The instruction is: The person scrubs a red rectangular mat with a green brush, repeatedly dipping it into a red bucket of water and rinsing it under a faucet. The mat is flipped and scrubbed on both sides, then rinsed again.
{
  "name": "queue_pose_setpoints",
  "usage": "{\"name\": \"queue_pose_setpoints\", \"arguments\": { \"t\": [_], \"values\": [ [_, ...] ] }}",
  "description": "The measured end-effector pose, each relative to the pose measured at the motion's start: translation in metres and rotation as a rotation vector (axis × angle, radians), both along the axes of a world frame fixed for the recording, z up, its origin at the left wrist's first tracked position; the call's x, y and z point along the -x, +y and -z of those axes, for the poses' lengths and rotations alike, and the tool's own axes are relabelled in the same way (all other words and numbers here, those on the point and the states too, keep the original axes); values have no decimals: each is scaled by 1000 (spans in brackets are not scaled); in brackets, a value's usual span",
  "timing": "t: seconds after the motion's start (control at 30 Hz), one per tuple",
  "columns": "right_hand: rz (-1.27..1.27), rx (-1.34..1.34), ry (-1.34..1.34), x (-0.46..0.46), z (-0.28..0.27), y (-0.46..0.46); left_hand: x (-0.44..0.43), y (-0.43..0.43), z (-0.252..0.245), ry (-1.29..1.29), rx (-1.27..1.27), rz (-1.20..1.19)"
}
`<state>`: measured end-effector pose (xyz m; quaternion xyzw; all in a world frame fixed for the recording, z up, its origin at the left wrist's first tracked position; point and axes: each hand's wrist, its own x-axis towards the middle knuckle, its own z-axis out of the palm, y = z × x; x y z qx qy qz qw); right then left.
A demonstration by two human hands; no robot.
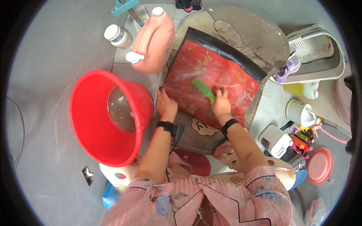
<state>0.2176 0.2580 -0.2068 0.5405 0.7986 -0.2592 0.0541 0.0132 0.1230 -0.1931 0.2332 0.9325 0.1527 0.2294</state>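
Note:
A red doormat (pixel 209 79) with a black border and gold patterns and writing lies at a slant before me; whitish streaks, perhaps suds, cross its wet-looking surface. My right hand (pixel 221 105) grips the handle of a green scrubbing brush (pixel 201 86), whose head rests over the middle of the doormat. At the doormat's near left corner, my left hand (pixel 166 105) lies with its fingers stretched out along the edge, holding no tool. The brush's bristles face down and are hidden.
Under the doormat spreads a larger grey-brown mat (pixel 254 28). To the left stands a red bucket (pixel 84 113) with some liquid, near a pink pump jug (pixel 154 42) and a white-lidded jar (pixel 118 36). On the right are a washboard basin (pixel 314 76), purple shoe (pixel 287 69) and white jugs (pixel 275 141).

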Motion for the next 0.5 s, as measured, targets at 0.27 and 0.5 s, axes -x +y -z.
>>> {"name": "queue_pose_setpoints", "arguments": {
  "t": [0.27, 0.5],
  "values": [
    [668, -72, -348, -86, 8, 19, 24, 30, 43, -107, 96, -101],
    [666, 62, -354, -126, 17, 28, 16, 43, 21, 74, 160, -137]
  ]
}}
